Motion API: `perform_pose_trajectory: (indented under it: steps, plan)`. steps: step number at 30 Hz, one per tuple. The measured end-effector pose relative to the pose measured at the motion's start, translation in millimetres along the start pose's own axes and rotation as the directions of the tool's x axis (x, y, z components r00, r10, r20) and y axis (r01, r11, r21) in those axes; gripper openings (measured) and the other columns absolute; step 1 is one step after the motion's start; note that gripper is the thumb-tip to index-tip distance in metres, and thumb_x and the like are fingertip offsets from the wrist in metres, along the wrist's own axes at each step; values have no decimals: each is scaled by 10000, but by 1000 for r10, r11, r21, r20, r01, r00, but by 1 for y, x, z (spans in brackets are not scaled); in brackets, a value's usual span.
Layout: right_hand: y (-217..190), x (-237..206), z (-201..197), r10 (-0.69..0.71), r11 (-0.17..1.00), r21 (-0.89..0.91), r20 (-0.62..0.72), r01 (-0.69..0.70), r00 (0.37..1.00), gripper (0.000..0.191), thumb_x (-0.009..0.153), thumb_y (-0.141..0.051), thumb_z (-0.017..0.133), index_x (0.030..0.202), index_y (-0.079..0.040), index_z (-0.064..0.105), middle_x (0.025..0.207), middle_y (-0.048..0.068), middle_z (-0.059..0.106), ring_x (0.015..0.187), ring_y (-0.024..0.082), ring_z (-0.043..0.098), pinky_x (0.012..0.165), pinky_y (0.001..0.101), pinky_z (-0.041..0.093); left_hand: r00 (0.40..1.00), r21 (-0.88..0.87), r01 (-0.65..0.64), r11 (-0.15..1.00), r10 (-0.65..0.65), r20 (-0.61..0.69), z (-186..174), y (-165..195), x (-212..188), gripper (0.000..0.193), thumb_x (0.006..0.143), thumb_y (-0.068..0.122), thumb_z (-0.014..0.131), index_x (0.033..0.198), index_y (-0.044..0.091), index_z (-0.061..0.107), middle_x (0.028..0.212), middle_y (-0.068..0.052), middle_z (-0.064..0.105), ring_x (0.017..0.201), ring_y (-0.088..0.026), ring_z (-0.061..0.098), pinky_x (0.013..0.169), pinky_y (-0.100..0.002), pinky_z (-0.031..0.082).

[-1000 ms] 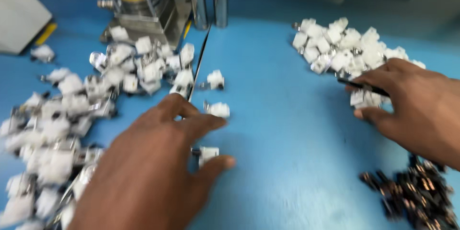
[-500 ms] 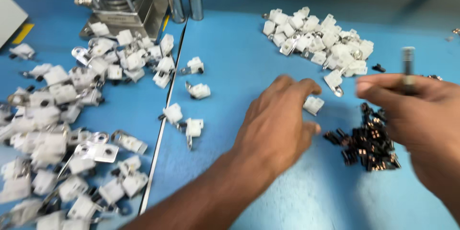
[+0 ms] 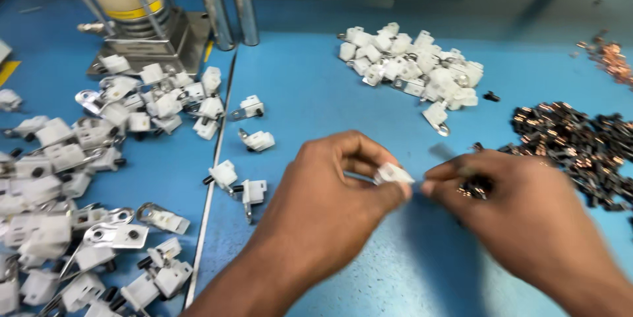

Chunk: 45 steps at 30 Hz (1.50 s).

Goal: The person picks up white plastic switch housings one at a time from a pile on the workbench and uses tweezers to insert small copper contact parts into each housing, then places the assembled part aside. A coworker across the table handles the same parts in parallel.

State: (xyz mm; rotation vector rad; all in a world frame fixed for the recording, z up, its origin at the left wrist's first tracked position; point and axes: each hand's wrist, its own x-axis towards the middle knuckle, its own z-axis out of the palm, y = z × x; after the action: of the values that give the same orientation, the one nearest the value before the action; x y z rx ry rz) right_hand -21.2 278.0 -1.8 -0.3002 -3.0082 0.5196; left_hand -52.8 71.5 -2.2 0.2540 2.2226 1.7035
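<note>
Left hand [image 3: 330, 205] pinches a white clip [image 3: 393, 173]; right hand [image 3: 527, 218] fingers closed, contents unclear.
White clip piles [image 3: 409, 66] at 12 and 9 o'clock, dark parts [image 3: 580, 145] at 3; bare blue table [image 3: 316, 93] between.

The left hand [image 3: 330, 205] reaches in from below, back upward, thumb and forefinger pinched together at the tips. The right hand [image 3: 527, 215], blurred, comes from the right, its fingertips nearly meeting the left's
</note>
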Motion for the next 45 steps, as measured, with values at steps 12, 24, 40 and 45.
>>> perform_pose_trajectory:
  steps: [12,24,40,45]
  plan:
    - [-38,-26,-36,144,945,298,-13,-133,990,273,847,-215,779,1077,-74,739,621,108,592,549,144,502,467,310,372,999,-31,-29,999,28,-25,-13,28,-46,298,846,250,765,1110,127,834,847,-2,816,836,-130,729,754,-308,595]
    - [-27,-26,-47,-184,306,941,-92,146,979,124,1052,-201,453,1144,-126,491,1093,147,684,1209,346,733,1018,480,547,982,34,189,981,-189,1,-19,37,-62,256,769,305,838,963,146,887,679,-16,772,588,-75,620,543,-264,553]
    - [-75,-24,-27,-179,379,866,-277,326,944,197,1047,-276,446,1171,-128,412,1102,176,686,1112,311,757,975,497,610,984,52,158,986,-153,-96,-20,22,-50,249,785,331,831,946,150,888,734,-36,751,653,-121,670,576,-305,583]
    - [-8,-11,-11,-13,280,936,-220,214,976,209,1049,-294,517,1204,-158,485,1082,135,688,1021,282,749,930,469,592,994,-9,94,995,-95,-46,-26,19,-49,277,862,297,789,1015,71,836,867,-37,802,780,-131,706,705,-295,608]
